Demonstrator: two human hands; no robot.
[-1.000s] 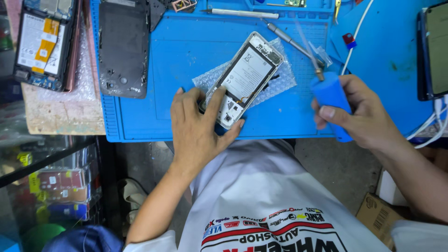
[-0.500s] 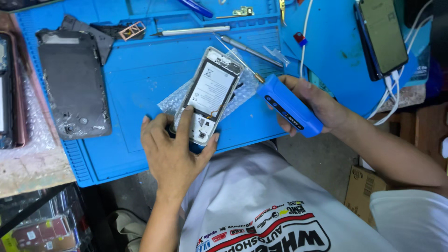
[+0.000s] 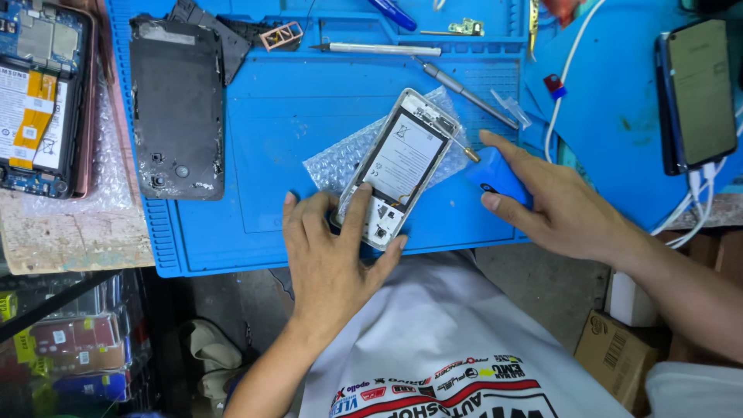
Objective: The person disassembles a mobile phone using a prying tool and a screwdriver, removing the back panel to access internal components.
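An opened phone (image 3: 401,164) with a white frame and its battery showing lies tilted on a piece of bubble wrap (image 3: 333,165) on the blue work mat (image 3: 294,108). My left hand (image 3: 333,255) presses down on the phone's near end, fingers spread over it. My right hand (image 3: 561,205) grips a blue electric screwdriver (image 3: 495,176). Its thin metal bit (image 3: 462,149) touches the phone's upper right edge.
A dark phone back cover (image 3: 176,108) lies on the mat's left. Another opened phone (image 3: 39,93) sits at the far left. Screwdrivers (image 3: 464,91) and tweezers lie along the mat's top. A phone on a white cable (image 3: 700,93) rests at right. Cardboard box (image 3: 615,352) on the floor.
My right hand has brought the blue screwdriver from beside the phone to its upper right edge. My left hand stays on the phone. The camera view shifted.
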